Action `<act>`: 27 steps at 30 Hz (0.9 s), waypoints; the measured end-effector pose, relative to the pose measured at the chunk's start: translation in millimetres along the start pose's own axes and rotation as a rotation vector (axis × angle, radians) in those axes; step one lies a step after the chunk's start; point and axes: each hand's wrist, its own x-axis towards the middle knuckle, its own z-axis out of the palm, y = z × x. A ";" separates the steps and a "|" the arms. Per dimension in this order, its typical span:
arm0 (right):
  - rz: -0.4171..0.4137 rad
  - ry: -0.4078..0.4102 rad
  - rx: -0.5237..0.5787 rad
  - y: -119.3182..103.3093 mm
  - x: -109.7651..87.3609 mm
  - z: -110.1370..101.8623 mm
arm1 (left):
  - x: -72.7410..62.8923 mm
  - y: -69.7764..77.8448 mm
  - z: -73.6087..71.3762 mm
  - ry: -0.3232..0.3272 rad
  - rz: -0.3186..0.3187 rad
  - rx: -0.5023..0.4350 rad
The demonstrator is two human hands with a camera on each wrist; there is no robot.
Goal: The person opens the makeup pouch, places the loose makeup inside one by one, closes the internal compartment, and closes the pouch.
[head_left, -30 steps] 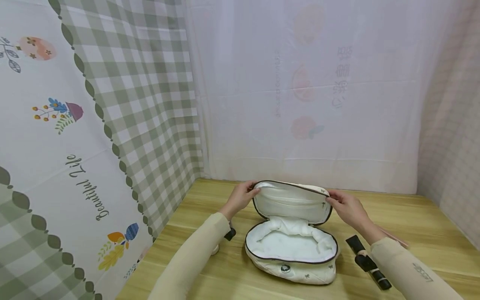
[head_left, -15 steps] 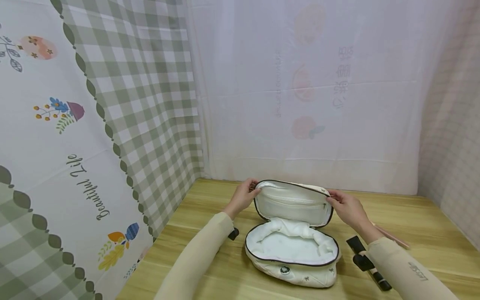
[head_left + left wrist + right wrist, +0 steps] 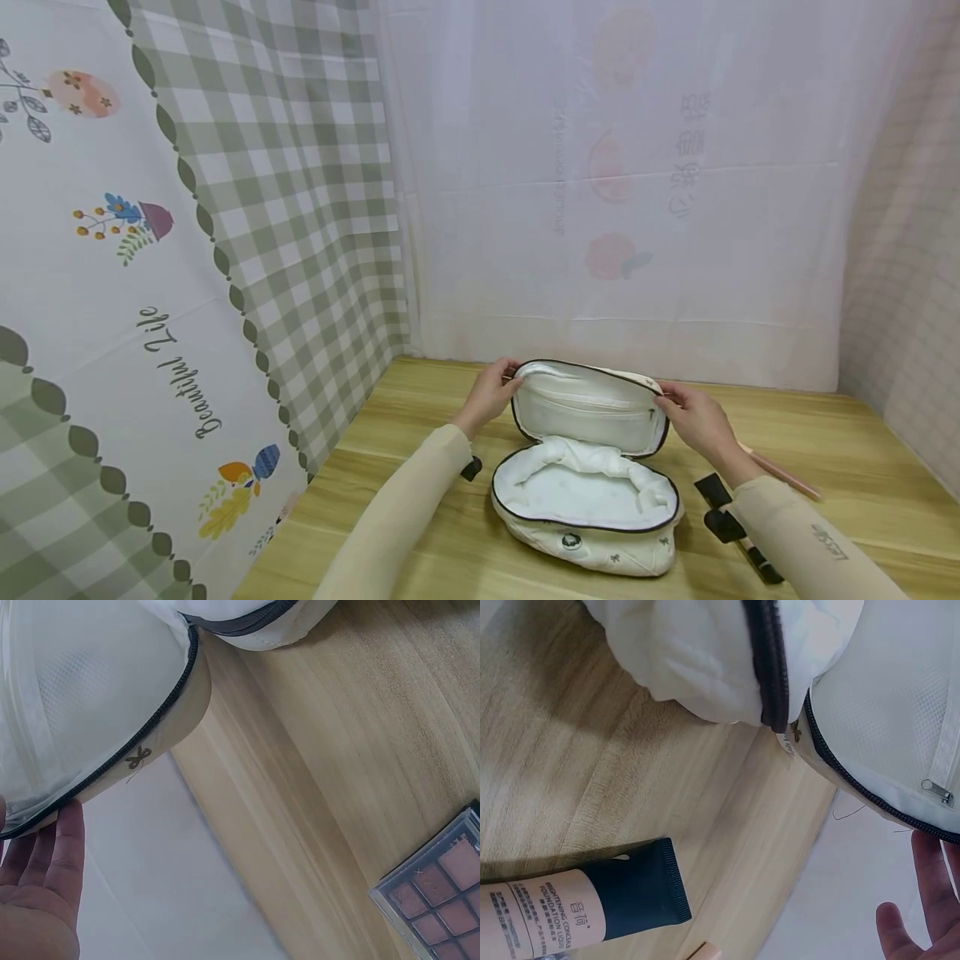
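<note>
A cream quilted cosmetic bag point(image 3: 585, 550) with small bow prints stands unzipped on the wooden table, its white padded inside bare to view. Its lid point(image 3: 585, 412) is raised at the back, showing a mesh pocket and a dark zip edge. My left hand point(image 3: 486, 396) pinches the lid's upper left corner, fingers behind the rim in the left wrist view. At the upper right corner, my right hand point(image 3: 697, 421) holds the rim, thumb in front and fingers behind. The lid's small zip pull point(image 3: 937, 791) hangs near the right fingers point(image 3: 934, 881).
A foundation tube point(image 3: 555, 911) with a black end lies right of the bag, partly under my right forearm in the head view. Beyond it is a slim pink stick point(image 3: 787, 475). An eyeshadow palette point(image 3: 442, 900) lies to the left. Cloth curtains point(image 3: 615, 250) enclose the table.
Both hands keep their hold on the raised lid. My left forearm has shifted slightly right, and a small round thing beside it is now hidden.
</note>
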 end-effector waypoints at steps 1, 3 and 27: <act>0.000 0.001 -0.002 0.4 0.0 0.3 | 0.2 0.1 0.3 0.000 0.000 -0.002; 0.003 -0.001 -0.004 2.0 0.4 1.0 | 0.5 0.1 0.9 0.000 0.000 -0.003; 0.082 -0.034 0.065 9.2 7.3 10.0 | 0.5 -10.7 8.1 0.010 -0.066 0.006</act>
